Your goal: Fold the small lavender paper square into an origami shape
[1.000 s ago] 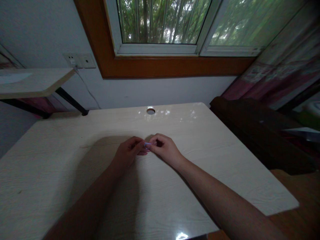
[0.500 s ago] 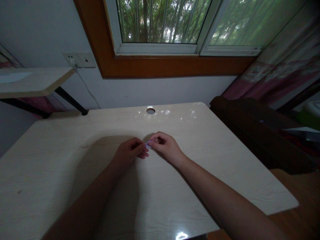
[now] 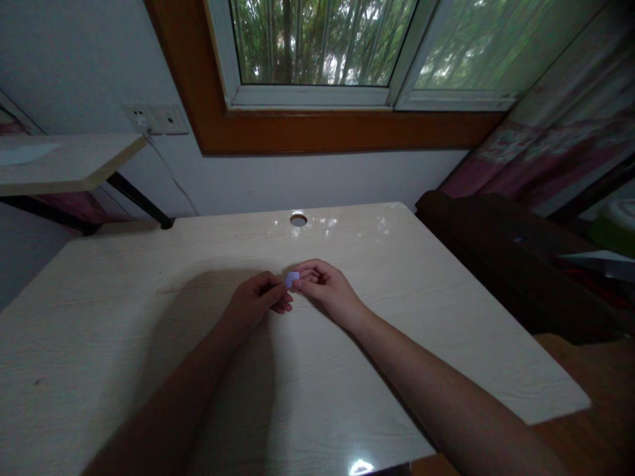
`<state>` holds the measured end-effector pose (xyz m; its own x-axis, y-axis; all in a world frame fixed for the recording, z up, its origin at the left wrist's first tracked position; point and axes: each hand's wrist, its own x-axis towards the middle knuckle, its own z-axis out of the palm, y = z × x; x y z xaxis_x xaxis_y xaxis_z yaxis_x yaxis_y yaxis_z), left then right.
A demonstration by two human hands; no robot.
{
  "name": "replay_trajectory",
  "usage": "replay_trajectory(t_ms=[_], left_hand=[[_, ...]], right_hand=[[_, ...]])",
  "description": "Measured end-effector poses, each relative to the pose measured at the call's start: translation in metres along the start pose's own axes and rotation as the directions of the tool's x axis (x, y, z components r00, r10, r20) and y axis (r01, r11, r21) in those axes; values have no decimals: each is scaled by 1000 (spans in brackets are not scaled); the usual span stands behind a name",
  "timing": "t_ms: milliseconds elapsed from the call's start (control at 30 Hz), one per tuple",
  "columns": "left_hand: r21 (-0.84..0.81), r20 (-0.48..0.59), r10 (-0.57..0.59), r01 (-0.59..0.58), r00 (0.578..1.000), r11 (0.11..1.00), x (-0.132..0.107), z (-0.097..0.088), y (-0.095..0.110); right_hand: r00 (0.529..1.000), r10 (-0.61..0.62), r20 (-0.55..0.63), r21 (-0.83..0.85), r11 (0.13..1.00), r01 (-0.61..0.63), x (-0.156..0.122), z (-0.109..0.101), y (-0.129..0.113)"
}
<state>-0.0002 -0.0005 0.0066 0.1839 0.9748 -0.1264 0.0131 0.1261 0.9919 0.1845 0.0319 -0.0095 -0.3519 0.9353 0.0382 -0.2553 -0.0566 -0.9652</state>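
Head view: the purple piece (image 3: pixel 292 279), small, flat and paper-like, is the reference for all positions below. It is held between the two hands, over the middle part of the pale wood-grain surface (image 3: pixel 397 317). Whether it touches the surface cannot be told.

Left hand (image 3: pixel 258 297): located directly left of the purple piece. The grip is pinching the left edge of the piece between thumb and forefinger; the other fingers are curled below. Right hand (image 3: pixel 330 289): located directly right of the purple piece. The grip is pinching the right part of the piece, with the thumb on the near side and the fingers beyond.

A round hole (image 3: pixel 298 220) is cut in the surface beyond the purple piece, near the rear edge. Farther beyond the piece is a window (image 3: pixel 317 46) in a brown wooden frame (image 3: pixel 317 132). Beyond and left of the piece are a raised shelf (image 3: pixel 74 165) and a wall socket (image 3: pixel 156 120). Well to the right of the piece is a curtain (image 3: pixel 526 145).
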Motion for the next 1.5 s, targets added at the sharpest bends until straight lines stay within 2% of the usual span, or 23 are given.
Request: replay_trajectory(t_ms=[267,500,733,867,1067,1267,1500], left_hand=[[27,97,-1,-2,995,1000,-1,-2,-2],[39,96,1,-4,995,999,0,-2,-2],[85,78,43,-50,996,995,-2,1,-2],[115,86,45,-55,995,992,-2,2,-1],[164,108,37,-55,994,985,-2,1,-2],[129,202,73,-101,977,986,-4,-2,-1],[132,201,61,-89,978,987,-3,-4,0]], right_hand=[[999,-9,31,18,1000,8,0,-1,-1],[998,-25,51,13,1000,24,0,-1,-1],[998,37,43,57,998,-40,0,1,-1],[998,30,51,66,997,-33,1,0,1],[999,1,51,17,1000,-2,-1,1,0],[999,2,42,28,1000,-3,-1,1,0],[1000,11,30,18,1000,-11,-1,3,-3]])
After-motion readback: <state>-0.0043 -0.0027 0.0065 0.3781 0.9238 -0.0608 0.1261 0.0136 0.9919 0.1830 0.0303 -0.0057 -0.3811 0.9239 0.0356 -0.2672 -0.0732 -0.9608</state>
